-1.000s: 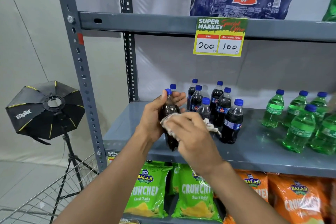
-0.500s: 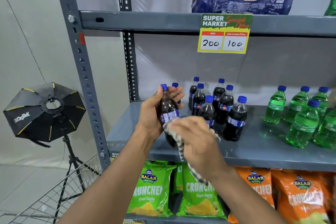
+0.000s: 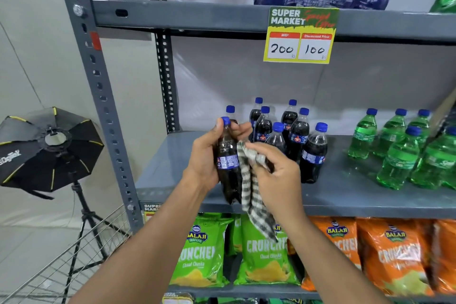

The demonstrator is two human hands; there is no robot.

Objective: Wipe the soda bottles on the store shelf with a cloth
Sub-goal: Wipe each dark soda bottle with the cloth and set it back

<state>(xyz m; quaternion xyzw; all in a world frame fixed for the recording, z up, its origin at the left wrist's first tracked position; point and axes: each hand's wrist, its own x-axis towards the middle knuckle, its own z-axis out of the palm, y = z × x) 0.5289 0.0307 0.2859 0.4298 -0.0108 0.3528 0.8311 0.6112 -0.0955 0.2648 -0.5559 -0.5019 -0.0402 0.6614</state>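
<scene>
While our left hand (image 3: 206,160) wraps its fingers around a cola bottle (image 3: 228,163) lifted clear of the grey shelf (image 3: 345,195), we judge the wiping is mid-step. Our right hand (image 3: 278,175) pinches the checked cloth (image 3: 249,187) beside the bottle's label; next, it should press and rub downward.
</scene>
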